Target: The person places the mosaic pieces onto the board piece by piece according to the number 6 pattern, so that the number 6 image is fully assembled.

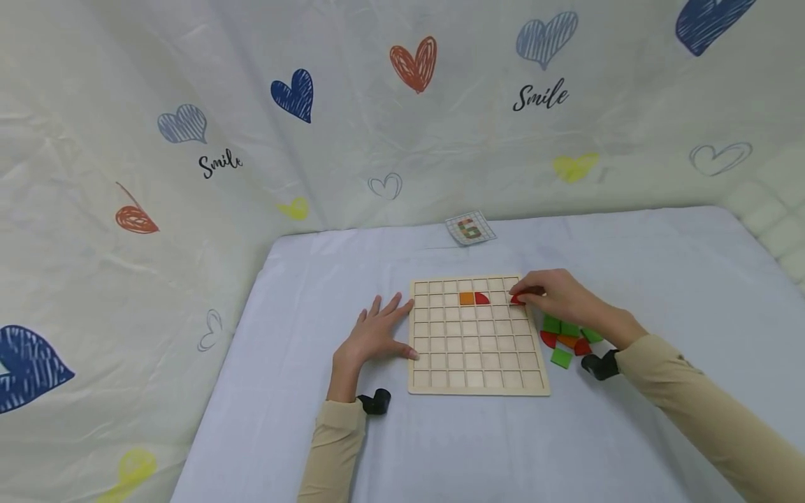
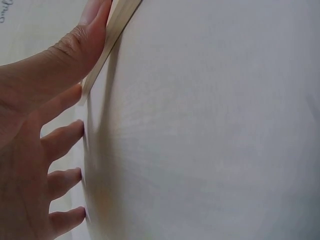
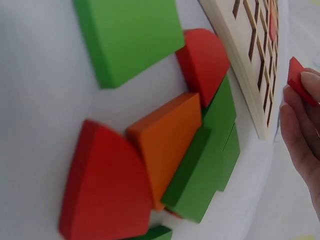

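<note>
A wooden grid board (image 1: 440, 383) lies on the white-covered table. In one of its upper rows an orange square tile (image 1: 466, 299) sits beside a red quarter-round tile (image 1: 482, 298). My left hand (image 1: 374, 334) is spread at the board's left edge; its thumb (image 2: 92, 42) touches the wooden rim in the left wrist view. My right hand (image 1: 558, 293) pinches another red tile (image 3: 297, 77) between thumb and fingers, over the board's upper right edge. The held tile's full shape is partly covered by the fingers.
Right of the board lies a loose pile with green square tiles (image 1: 562, 358), red quarter-round tiles (image 3: 112, 185) and an orange tile (image 3: 167, 145). Behind the board rests a pattern card (image 1: 470, 228) showing a figure on a grid. A curtain printed with hearts hangs behind.
</note>
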`<act>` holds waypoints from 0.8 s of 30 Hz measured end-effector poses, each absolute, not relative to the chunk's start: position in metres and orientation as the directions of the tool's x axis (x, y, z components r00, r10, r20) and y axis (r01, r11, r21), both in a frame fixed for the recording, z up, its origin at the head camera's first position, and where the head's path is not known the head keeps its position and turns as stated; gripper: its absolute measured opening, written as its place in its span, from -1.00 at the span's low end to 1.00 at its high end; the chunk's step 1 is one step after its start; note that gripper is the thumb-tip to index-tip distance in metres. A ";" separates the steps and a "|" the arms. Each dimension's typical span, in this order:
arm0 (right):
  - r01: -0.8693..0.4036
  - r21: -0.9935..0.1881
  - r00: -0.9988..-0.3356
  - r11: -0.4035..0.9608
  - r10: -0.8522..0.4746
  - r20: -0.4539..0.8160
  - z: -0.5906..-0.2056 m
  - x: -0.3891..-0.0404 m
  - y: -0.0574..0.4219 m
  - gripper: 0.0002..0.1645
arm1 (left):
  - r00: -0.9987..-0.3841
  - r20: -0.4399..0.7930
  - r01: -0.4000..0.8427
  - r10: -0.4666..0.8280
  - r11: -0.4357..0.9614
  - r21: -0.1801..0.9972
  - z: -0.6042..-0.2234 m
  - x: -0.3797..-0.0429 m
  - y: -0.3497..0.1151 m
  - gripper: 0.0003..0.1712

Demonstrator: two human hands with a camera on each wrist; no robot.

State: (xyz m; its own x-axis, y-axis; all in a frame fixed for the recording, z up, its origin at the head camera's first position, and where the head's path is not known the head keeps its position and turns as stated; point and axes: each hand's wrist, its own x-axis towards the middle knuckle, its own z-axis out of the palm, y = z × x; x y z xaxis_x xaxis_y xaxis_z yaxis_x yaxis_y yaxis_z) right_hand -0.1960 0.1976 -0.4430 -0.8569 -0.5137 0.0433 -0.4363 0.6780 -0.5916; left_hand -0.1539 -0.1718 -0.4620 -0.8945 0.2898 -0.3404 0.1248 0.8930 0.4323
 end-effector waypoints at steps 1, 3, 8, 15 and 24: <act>-0.445 -0.593 -0.852 0.671 -0.521 0.051 -0.442 -0.197 0.196 -0.80 | -0.894 -0.341 0.126 0.291 0.893 0.432 -0.462 -0.154 -0.172 0.25; -0.456 -0.592 -0.847 0.665 -0.528 0.059 -0.441 -0.198 0.192 -0.79 | -0.894 -0.337 0.131 0.295 0.891 0.434 -0.461 -0.154 -0.172 0.25; -0.440 -0.602 -0.851 0.666 -0.523 0.044 -0.439 -0.200 0.184 -0.78 | -0.893 -0.337 0.132 0.299 0.888 0.440 -0.460 -0.153 -0.171 0.25; -0.456 -0.620 -0.839 0.638 -0.541 0.060 -0.440 -0.205 0.174 -0.83 | -0.894 -0.342 0.125 0.290 0.894 0.431 -0.460 -0.153 -0.170 0.25; -0.459 -0.635 -0.826 0.622 -0.562 0.046 -0.440 -0.216 0.156 -0.84 | -0.896 -0.331 0.134 0.295 0.892 0.433 -0.457 -0.152 -0.170 0.25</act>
State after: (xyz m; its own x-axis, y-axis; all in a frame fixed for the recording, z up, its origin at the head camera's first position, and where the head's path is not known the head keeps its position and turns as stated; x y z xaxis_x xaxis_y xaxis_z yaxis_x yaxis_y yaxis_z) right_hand -0.2155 0.1563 -0.4398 -0.8256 -0.5624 0.0462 -0.4590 0.6216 -0.6348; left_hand -0.1517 -0.1701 -0.4570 -0.8965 0.2950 -0.3306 0.1338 0.8916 0.4327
